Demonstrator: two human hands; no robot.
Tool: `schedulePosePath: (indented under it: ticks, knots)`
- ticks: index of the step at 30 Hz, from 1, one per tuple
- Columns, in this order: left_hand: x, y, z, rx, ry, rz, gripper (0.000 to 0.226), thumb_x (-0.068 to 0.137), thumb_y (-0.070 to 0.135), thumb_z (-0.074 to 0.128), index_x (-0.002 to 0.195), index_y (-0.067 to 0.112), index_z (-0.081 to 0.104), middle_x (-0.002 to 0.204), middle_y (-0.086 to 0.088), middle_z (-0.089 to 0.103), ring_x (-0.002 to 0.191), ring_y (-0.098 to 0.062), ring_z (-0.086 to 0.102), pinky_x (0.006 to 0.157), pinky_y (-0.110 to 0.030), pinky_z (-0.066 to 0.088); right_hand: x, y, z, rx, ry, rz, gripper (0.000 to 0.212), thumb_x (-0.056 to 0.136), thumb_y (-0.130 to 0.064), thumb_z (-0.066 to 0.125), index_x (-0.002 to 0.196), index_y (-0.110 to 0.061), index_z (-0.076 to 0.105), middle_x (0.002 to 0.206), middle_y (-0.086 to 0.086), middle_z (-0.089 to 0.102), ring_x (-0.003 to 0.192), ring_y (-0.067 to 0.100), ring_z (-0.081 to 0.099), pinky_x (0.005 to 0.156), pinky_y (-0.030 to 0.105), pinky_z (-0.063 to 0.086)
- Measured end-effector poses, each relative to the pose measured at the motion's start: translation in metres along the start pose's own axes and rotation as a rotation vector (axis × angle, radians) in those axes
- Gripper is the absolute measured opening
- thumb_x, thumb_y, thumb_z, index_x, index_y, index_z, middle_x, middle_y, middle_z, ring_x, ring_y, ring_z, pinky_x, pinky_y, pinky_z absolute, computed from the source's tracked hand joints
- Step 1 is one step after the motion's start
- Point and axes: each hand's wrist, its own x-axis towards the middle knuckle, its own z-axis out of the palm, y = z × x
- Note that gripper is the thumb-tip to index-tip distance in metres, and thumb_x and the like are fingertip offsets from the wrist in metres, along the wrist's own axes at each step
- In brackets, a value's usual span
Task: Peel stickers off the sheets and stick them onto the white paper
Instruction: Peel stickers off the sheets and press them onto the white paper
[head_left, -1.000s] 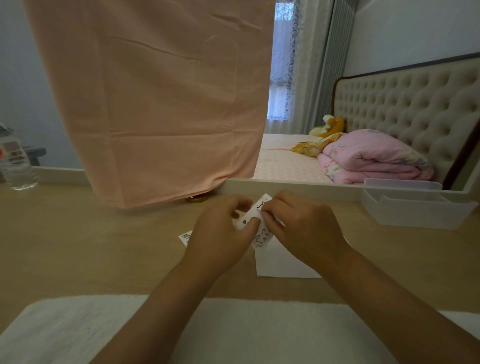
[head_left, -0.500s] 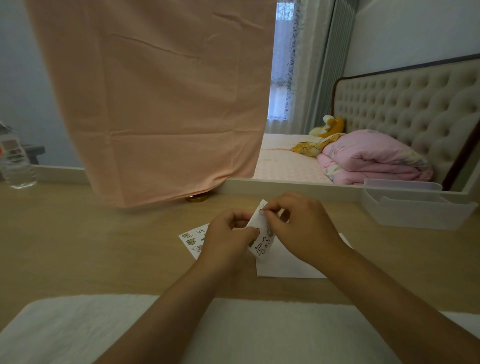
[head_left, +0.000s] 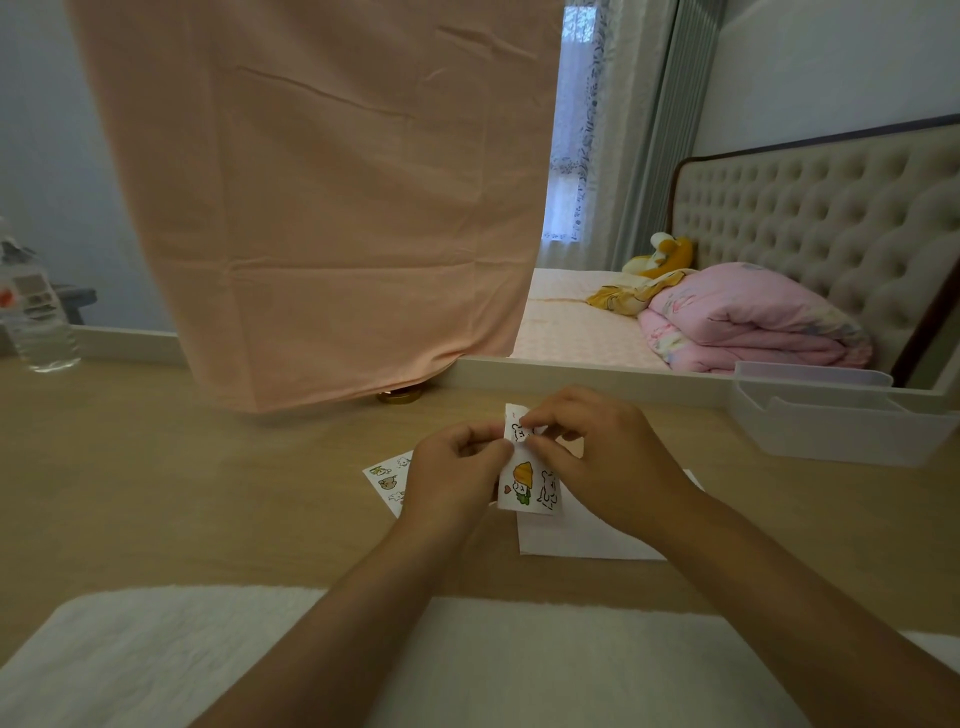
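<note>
Head view looks down at a light wooden desk (head_left: 156, 493) where a person has both hands up just above the surface. Left hand (head_left: 457, 467) has its fingers curled in and grips the left edge of a small sticker sheet (head_left: 530, 486), holding it roughly upright, off the desk. Right hand (head_left: 597, 457) is pinching near the top of that same sheet with thumb and forefinger, right on a little outlined cartoon sticker; can't tell if the sticker has lifted off yet. Lower on the sheet you can see an orange-hatted character, a tiny heart and a white critter.

White paper (head_left: 582, 535) lies flat on the desk just under and behind the right hand, mostly covered by the wrist. A 2nd sticker sheet (head_left: 387, 480) lies flat to the left, partly hidden by the left hand.

Other stuff: big peach cloth (head_left: 322, 208) hanging behind the desk, a water bottle (head_left: 36, 322) at far left, a clear plastic tray (head_left: 831, 421) at right, a fluffy white mat (head_left: 208, 660) along the near edge, and a bed with a folded pink quilt (head_left: 748, 322) in the background.
</note>
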Motion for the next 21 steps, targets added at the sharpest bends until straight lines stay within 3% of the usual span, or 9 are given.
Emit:
schedulePosePath:
  ticks: [4,9,12,18,21]
  knots:
    - [0.000,-0.001,-0.001,-0.013,-0.010,0.021,0.015,0.094,0.007,0.065,0.100,0.018,0.074,0.089,-0.003,0.077,0.073,-0.011,0.075,0.055,-0.018,0.054,-0.002,0.001,0.000,-0.010,-0.041,-0.030,0.021,0.089,-0.024,0.073,0.109,-0.020,0.076,0.104,-0.011,0.068,0.086,0.000,0.063,0.074,0.007,0.045]
    - [0.002,-0.005,-0.002,0.005,-0.023,0.035,0.015,0.093,0.007,0.066,0.099,0.019,0.072,0.092,-0.004,0.077,0.079,-0.012,0.076,0.068,-0.027,0.062,-0.003,-0.002,0.001,-0.050,0.067,-0.034,0.012,0.089,-0.028,0.073,0.096,-0.019,0.077,0.095,-0.008,0.069,0.077,0.003,0.063,0.070,0.019,0.053]
    - [0.003,-0.007,-0.001,-0.048,-0.032,0.001,0.014,0.094,0.005,0.064,0.102,0.014,0.071,0.097,-0.008,0.076,0.084,-0.017,0.076,0.070,-0.031,0.062,-0.002,-0.003,0.000,-0.057,0.109,-0.011,0.006,0.090,-0.023,0.072,0.091,-0.018,0.076,0.091,-0.008,0.067,0.076,0.004,0.062,0.069,0.012,0.048]
    - [0.003,-0.008,0.002,-0.114,-0.043,-0.053,0.012,0.095,0.003,0.062,0.106,0.008,0.067,0.100,-0.008,0.076,0.085,-0.017,0.076,0.072,-0.037,0.063,0.002,-0.009,-0.002,0.059,0.154,0.180,0.004,0.090,-0.021,0.071,0.087,-0.022,0.074,0.085,-0.012,0.064,0.080,0.005,0.060,0.063,0.008,0.043]
    - [0.004,-0.009,0.004,-0.123,-0.053,-0.056,0.011,0.096,0.003,0.061,0.106,0.006,0.065,0.098,-0.007,0.077,0.085,-0.016,0.076,0.072,-0.037,0.064,0.003,-0.010,-0.006,0.165,0.101,0.348,0.008,0.093,-0.025,0.068,0.089,-0.025,0.075,0.081,-0.010,0.068,0.074,0.004,0.063,0.062,0.015,0.052]
